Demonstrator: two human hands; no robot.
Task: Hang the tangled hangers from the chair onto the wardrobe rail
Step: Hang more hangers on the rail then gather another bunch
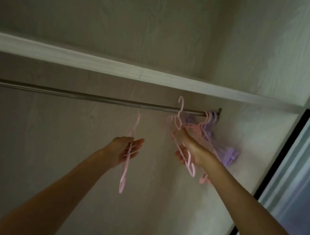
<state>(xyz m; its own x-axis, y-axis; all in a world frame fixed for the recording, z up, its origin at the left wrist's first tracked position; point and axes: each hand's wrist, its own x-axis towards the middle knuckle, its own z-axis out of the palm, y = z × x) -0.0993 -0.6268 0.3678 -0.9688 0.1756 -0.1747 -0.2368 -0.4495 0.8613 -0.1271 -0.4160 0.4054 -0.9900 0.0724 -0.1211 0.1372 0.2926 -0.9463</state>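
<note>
Below the rail point(72, 93), the left hand point(124, 149) reaches up with fingers nearly straight and palm turned inward, steadying a single pink hanger point(125, 165) that dangles edge-on, likely kept apart to avoid re-tangling. Further right, just under the rail, the right hand point(190, 149) grips a pink hanger bundle point(178, 121), one hook raised level with the rail for hooking on. At the rail's right end hang the finished hangers point(209, 119).
</note>
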